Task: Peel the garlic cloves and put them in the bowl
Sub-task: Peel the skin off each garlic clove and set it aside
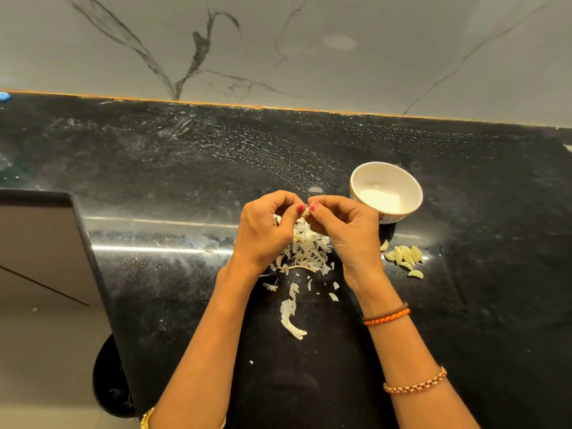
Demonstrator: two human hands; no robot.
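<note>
My left hand [266, 230] and my right hand [346, 233] meet above the black counter, and both pinch one small garlic clove [306, 212] between thumbs and fingertips. The clove is mostly hidden by my fingers. Under my hands lies a heap of white garlic skins [305, 252]. A white bowl [408, 184] stands just right of my right hand, tilted toward me, and looks empty. Several peeled pale-yellow cloves [405, 258] lie on the counter below the bowl, to the right of my right wrist.
The black speckled counter [185, 168] runs back to a grey marble wall [278, 51]. Loose skin strips [291, 317] lie between my forearms. The counter's left edge drops off beside a brown cabinet [40, 249]. A blue object [4, 96] shows at the far left.
</note>
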